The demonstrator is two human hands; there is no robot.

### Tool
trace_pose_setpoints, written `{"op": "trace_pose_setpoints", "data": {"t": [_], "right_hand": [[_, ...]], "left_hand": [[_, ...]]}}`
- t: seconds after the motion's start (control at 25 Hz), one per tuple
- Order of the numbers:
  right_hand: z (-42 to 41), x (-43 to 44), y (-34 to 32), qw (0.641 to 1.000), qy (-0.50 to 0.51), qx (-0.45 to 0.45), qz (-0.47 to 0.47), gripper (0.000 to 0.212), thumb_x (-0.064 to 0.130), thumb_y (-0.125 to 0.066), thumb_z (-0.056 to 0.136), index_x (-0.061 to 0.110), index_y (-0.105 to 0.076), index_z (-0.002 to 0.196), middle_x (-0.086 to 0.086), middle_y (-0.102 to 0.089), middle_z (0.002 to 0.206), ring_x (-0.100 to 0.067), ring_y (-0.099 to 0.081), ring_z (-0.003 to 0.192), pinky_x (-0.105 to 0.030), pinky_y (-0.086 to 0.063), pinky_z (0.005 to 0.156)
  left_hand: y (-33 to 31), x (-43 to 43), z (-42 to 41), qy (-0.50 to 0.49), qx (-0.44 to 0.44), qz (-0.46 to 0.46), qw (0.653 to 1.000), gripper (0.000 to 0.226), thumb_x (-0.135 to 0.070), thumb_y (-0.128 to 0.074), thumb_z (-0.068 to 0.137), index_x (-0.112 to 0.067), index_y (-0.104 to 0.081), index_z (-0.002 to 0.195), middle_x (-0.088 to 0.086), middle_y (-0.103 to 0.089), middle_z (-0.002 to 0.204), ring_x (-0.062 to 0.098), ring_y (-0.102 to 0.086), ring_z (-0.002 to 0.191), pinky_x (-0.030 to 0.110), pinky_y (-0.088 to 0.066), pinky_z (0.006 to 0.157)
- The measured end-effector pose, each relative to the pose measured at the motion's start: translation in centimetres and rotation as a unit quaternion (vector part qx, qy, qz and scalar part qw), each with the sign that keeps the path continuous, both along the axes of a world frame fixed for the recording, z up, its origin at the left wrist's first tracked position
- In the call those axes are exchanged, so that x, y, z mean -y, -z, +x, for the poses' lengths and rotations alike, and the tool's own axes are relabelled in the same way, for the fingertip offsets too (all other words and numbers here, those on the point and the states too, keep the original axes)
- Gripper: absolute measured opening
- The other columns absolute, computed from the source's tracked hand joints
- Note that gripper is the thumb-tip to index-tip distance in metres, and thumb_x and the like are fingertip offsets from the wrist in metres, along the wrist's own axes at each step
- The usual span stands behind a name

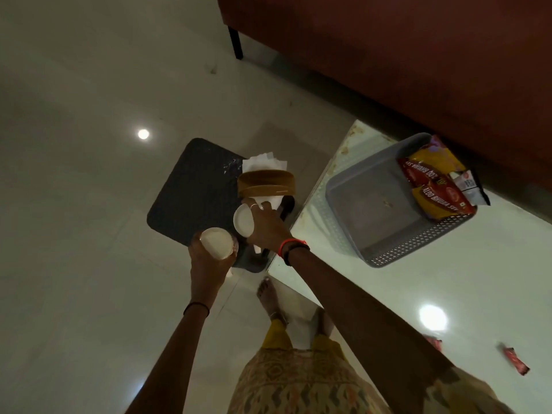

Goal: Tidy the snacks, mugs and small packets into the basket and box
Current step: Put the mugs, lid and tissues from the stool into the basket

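Two mugs in my hands, over the dark box

My left hand (209, 261) has its fingers wrapped round one white mug (216, 242), mouth up. My right hand (268, 228) pinches a second mug (244, 224) by the rim, tipped on its side, just beside the brown napkin holder (266, 183). Both hang above the shallow dark box (191, 189), which has a rough, woven-looking face. The mugs are smooth, glossy and round, so I judge they would slip or clink. I should lower one at a time, set each base flat on the bare part of the box, and let go only when it sits steady and clear of the soft napkins. The grey perforated basket (418, 243) stands on the white surface (388, 294) with crinkly snack packets (439, 186) leaning in it. A small red packet (515, 358) lies well apart.
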State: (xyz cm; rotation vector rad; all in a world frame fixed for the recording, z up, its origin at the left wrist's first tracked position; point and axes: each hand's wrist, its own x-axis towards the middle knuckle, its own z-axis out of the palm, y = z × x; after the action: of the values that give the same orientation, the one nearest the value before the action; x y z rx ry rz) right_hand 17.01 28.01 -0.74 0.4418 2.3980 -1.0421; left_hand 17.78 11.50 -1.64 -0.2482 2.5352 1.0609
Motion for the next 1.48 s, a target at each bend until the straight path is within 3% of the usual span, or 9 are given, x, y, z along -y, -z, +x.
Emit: {"op": "trace_pose_setpoints", "data": {"t": [0.24, 0.36, 0.52, 0.68, 0.8, 0.92, 1.2, 1.36, 1.48], "right_hand": [[7.4, -5.8, -2.7, 0.987, 0.161, 0.002, -0.002, 0.090, 0.029, -0.079, 0.071, 0.022, -0.027, 0.144, -0.016, -0.041, 0.133, -0.036, -0.050, 0.117, -0.045, -0.052, 0.090], [10.5, -9.4, -4.0, 0.973, 0.230, -0.010, 0.012, 0.091, 0.025, -0.081, 0.069, 0.022, -0.028, 0.142, -0.016, -0.044, 0.129, -0.036, -0.053, 0.114, -0.044, -0.053, 0.092], [13.8, -14.4, -5.0, 0.936, 0.351, -0.034, 0.003, 0.090, 0.018, -0.082, 0.066, 0.025, -0.030, 0.139, -0.015, -0.046, 0.125, -0.038, -0.053, 0.114, -0.044, -0.054, 0.091], [15.6, -19.2, -4.5, 0.900, 0.435, -0.040, 0.006, 0.091, 0.018, -0.082, 0.068, 0.020, -0.029, 0.142, -0.018, -0.045, 0.129, -0.039, -0.050, 0.117, -0.047, -0.051, 0.097], [16.3, -21.9, -3.3, 0.887, 0.460, -0.028, 0.021, 0.092, 0.019, -0.081, 0.070, 0.017, -0.027, 0.144, -0.019, -0.045, 0.132, -0.038, -0.048, 0.120, -0.044, -0.049, 0.099], [16.8, -23.9, -1.9, 0.872, 0.489, -0.005, 0.012, 0.092, 0.019, -0.082, 0.069, 0.016, -0.029, 0.144, -0.019, -0.043, 0.133, -0.039, -0.048, 0.122, -0.044, -0.047, 0.099], [17.5, -26.4, 2.1, 0.852, 0.524, -0.012, 0.000, 0.086, 0.022, -0.080, 0.074, 0.008, -0.032, 0.143, -0.021, -0.041, 0.138, -0.040, -0.046, 0.126, -0.045, -0.046, 0.099], [17.4, -27.1, 3.5, 0.847, 0.531, -0.009, 0.006, 0.087, 0.027, -0.079, 0.076, 0.009, -0.030, 0.145, -0.022, -0.041, 0.138, -0.040, -0.047, 0.126, -0.046, -0.047, 0.099], [17.3, -27.5, 4.0, 0.852, 0.523, 0.003, 0.019, 0.085, 0.027, -0.080, 0.074, 0.007, -0.034, 0.143, -0.021, -0.043, 0.138, -0.039, -0.046, 0.126, -0.047, -0.049, 0.098]], "left_hand": [[-1.3, -4.8, 3.9, 0.079, 0.004, 0.017, 0.997, 0.094, -0.024, -0.087, 0.060, -0.021, -0.029, 0.134, 0.009, -0.045, 0.135, 0.028, -0.048, 0.124, 0.045, -0.049, 0.095], [-2.3, -8.8, 5.2, 0.171, -0.023, 0.017, 0.985, 0.095, -0.029, -0.088, 0.057, -0.019, -0.030, 0.132, 0.009, -0.048, 0.131, 0.029, -0.050, 0.122, 0.046, -0.047, 0.098], [-3.1, -14.4, 5.1, 0.318, -0.137, -0.029, 0.938, 0.093, -0.039, -0.086, 0.056, -0.022, -0.028, 0.127, 0.015, -0.056, 0.125, 0.033, -0.056, 0.116, 0.042, -0.047, 0.096], [-3.4, -21.2, 3.3, 0.366, -0.104, -0.002, 0.925, 0.090, -0.057, -0.072, 0.061, -0.020, -0.032, 0.132, 0.005, -0.052, 0.130, 0.019, -0.053, 0.116, 0.028, -0.046, 0.096], [-3.2, -26.7, 2.2, 0.372, -0.050, 0.019, 0.927, 0.090, -0.046, -0.077, 0.058, -0.029, -0.027, 0.131, 0.001, -0.052, 0.127, 0.017, -0.056, 0.108, 0.030, -0.049, 0.085], [-1.5, -31.2, 1.7, 0.434, -0.077, 0.001, 0.898, 0.096, -0.041, -0.081, 0.061, -0.022, -0.023, 0.134, 0.008, -0.048, 0.133, 0.029, -0.053, 0.116, 0.043, -0.052, 0.094], [3.1, -37.4, 1.0, 0.496, -0.077, 0.011, 0.865, 0.094, -0.039, -0.084, 0.061, -0.014, -0.032, 0.135, 0.012, -0.049, 0.131, 0.029, -0.050, 0.120, 0.035, -0.044, 0.096], [5.4, -39.2, 0.8, 0.513, -0.035, 0.025, 0.857, 0.094, -0.029, -0.084, 0.065, -0.012, -0.029, 0.139, 0.015, -0.043, 0.138, 0.031, -0.045, 0.126, 0.042, -0.042, 0.103], [6.5, -40.6, 0.2, 0.527, -0.048, 0.013, 0.848, 0.094, -0.032, -0.084, 0.064, -0.012, -0.030, 0.140, 0.015, -0.040, 0.142, 0.030, -0.041, 0.130, 0.042, -0.039, 0.106]]}}
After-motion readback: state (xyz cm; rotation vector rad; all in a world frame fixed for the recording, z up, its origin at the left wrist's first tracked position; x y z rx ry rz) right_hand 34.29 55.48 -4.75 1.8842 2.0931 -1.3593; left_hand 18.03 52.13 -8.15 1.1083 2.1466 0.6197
